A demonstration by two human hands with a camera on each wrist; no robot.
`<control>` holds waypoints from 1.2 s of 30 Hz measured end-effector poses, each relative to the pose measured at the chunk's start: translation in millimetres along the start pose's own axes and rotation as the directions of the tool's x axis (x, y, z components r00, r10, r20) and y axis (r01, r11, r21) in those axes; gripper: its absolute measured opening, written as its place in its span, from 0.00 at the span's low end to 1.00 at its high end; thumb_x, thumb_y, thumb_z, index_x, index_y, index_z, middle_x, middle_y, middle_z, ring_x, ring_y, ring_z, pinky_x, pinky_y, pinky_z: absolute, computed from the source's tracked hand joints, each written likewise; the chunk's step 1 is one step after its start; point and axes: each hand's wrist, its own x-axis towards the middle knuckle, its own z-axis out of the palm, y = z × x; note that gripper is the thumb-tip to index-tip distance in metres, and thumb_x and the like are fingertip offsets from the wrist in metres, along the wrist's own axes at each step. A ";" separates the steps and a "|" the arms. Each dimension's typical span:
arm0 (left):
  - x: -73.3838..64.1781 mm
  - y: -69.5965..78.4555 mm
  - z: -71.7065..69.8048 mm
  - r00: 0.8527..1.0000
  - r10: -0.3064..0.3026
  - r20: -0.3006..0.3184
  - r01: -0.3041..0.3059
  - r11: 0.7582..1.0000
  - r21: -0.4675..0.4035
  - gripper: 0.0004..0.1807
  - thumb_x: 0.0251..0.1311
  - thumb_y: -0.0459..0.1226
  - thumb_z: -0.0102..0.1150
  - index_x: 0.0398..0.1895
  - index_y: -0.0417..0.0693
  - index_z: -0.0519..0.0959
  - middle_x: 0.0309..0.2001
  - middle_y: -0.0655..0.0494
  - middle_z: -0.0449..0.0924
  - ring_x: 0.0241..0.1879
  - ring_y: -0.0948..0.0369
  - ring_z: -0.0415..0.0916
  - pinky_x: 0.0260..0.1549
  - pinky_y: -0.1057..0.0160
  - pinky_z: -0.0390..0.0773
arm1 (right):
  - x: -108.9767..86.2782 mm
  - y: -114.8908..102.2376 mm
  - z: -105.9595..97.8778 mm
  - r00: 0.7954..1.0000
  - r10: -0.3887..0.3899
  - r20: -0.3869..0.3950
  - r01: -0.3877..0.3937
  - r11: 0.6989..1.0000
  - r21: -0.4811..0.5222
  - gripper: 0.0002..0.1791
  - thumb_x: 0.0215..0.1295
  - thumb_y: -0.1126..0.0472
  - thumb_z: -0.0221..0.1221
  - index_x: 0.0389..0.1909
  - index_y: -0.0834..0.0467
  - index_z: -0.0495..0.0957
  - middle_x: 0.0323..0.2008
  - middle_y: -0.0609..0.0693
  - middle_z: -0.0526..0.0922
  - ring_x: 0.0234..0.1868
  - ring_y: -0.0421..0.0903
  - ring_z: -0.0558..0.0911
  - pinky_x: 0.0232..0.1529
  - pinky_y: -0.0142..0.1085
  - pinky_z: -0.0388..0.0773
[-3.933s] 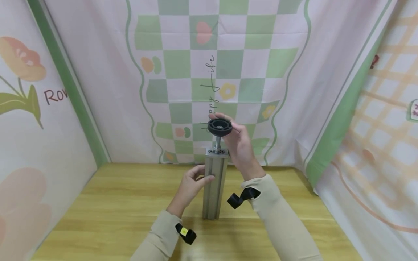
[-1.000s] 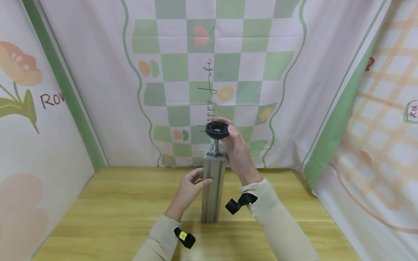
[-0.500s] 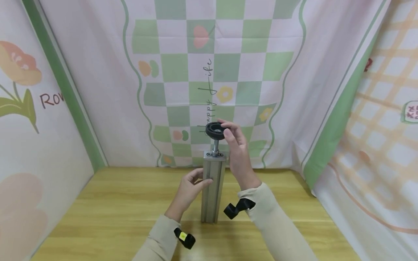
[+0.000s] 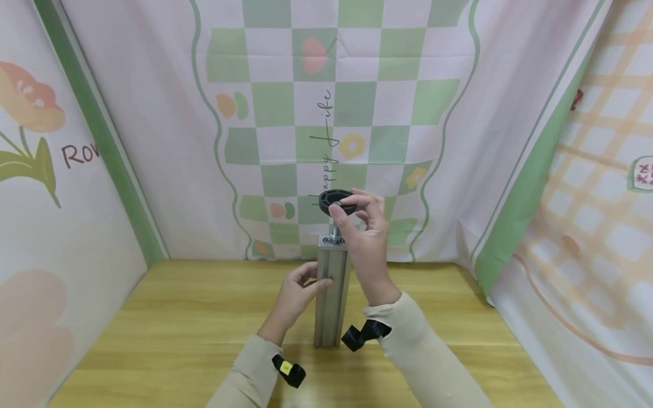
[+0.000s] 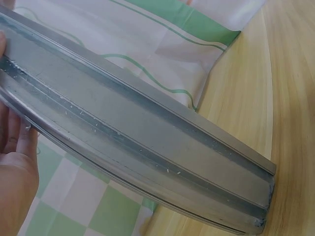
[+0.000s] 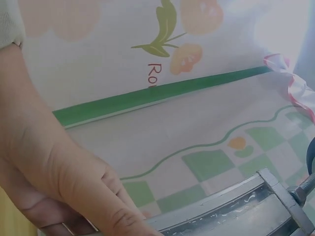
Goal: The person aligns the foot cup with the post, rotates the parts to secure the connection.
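Observation:
A silver aluminium profile [image 4: 331, 300] stands upright on the table, its lower end on the wood. A black levelling foot [image 4: 329, 198] with a ribbed disc sits on a threaded steel stem [image 4: 335, 231] rising from the profile's end plate [image 4: 326, 242]. My left hand [image 4: 298, 292] grips the profile around mid-height, thumb on the near face. My right hand [image 4: 368, 238] pinches the disc's right rim, thumb in front and fingers bent over it. In the right wrist view the left hand [image 6: 74, 182] is beside the profile [image 6: 236, 211]; only a sliver of the foot [image 6: 311, 155] shows.
The wooden table [image 4: 194, 317] spreads around the profile. A patterned curtain [image 4: 291, 102] hangs behind it, with cloth walls [image 4: 66, 226] on both sides. Black camera mounts sit on the left sleeve [image 4: 289, 371] and right sleeve [image 4: 364, 334].
Over the last second my right hand has turned and moved left around the disc's rim, its thumb coming to the front. My left hand stays on the profile, which stands in place.

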 end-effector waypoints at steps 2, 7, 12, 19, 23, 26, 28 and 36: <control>0.3 0.1 -0.2 1.000 -0.002 0.001 0.002 1.000 0.004 0.23 0.58 0.44 0.73 0.56 0.46 0.81 0.47 0.50 0.81 0.53 0.54 0.77 0.61 0.56 0.74 | 0.5 -0.9 0.9 1.000 0.010 -0.002 -0.010 1.000 -0.010 0.14 0.66 0.53 0.67 0.42 0.58 0.79 0.60 0.48 0.71 0.63 0.44 0.68 0.58 0.48 0.63; 0.3 -0.3 -0.4 1.000 0.004 0.006 -0.004 1.000 0.007 0.24 0.58 0.46 0.73 0.56 0.47 0.81 0.47 0.51 0.82 0.52 0.55 0.77 0.60 0.56 0.75 | 1.1 3.1 0.4 1.000 0.011 0.010 -0.011 1.000 0.006 0.15 0.66 0.55 0.65 0.49 0.58 0.79 0.62 0.50 0.70 0.64 0.44 0.67 0.60 0.47 0.62; 0.2 -1.7 0.1 1.000 0.013 0.018 -0.013 1.000 0.006 0.24 0.58 0.45 0.72 0.56 0.47 0.81 0.47 0.51 0.82 0.53 0.53 0.77 0.60 0.56 0.75 | 2.2 11.4 -4.3 0.995 0.046 0.092 -0.052 0.997 0.064 0.27 0.73 0.48 0.48 0.69 0.54 0.68 0.71 0.50 0.61 0.70 0.44 0.61 0.67 0.54 0.57; -0.2 -0.9 0.1 1.000 0.018 0.021 -0.018 1.000 -0.006 0.25 0.58 0.45 0.73 0.56 0.47 0.81 0.48 0.51 0.82 0.53 0.50 0.77 0.58 0.57 0.76 | 14.9 17.9 -14.0 0.939 0.076 0.337 -0.171 0.950 0.262 0.35 0.78 0.41 0.33 0.79 0.55 0.52 0.77 0.49 0.56 0.75 0.50 0.58 0.73 0.58 0.42; -0.6 -1.2 -1.0 1.000 0.011 0.016 -0.011 1.000 0.013 0.25 0.57 0.48 0.73 0.56 0.49 0.81 0.48 0.52 0.82 0.53 0.54 0.78 0.59 0.58 0.76 | 23.0 21.4 -17.8 0.877 0.093 0.471 -0.281 0.895 0.346 0.37 0.77 0.38 0.38 0.79 0.53 0.52 0.77 0.56 0.56 0.74 0.54 0.61 0.73 0.60 0.37; -0.4 -1.5 -1.2 1.000 0.013 0.018 -0.014 1.000 0.023 0.25 0.57 0.48 0.73 0.56 0.49 0.81 0.48 0.52 0.82 0.52 0.55 0.78 0.59 0.58 0.76 | 27.2 24.5 -20.6 0.848 0.073 0.524 -0.307 0.874 0.376 0.36 0.77 0.39 0.41 0.77 0.55 0.56 0.76 0.58 0.59 0.75 0.54 0.59 0.73 0.58 0.38; -0.4 -1.2 -1.2 1.000 0.018 0.018 -0.018 0.999 0.027 0.24 0.58 0.47 0.73 0.56 0.48 0.81 0.48 0.51 0.82 0.52 0.55 0.78 0.59 0.57 0.76 | 28.8 25.7 -21.8 0.842 0.052 0.536 -0.303 0.869 0.392 0.34 0.77 0.42 0.42 0.74 0.57 0.59 0.74 0.58 0.61 0.74 0.54 0.59 0.73 0.56 0.40; -1.8 0.2 -0.9 1.000 0.019 0.013 -0.020 0.999 0.030 0.23 0.59 0.45 0.72 0.56 0.47 0.81 0.48 0.52 0.82 0.52 0.55 0.77 0.60 0.56 0.75 | 27.6 26.0 -23.0 0.852 0.064 0.520 -0.325 0.843 0.428 0.31 0.75 0.43 0.46 0.70 0.58 0.62 0.73 0.61 0.61 0.72 0.56 0.61 0.72 0.56 0.45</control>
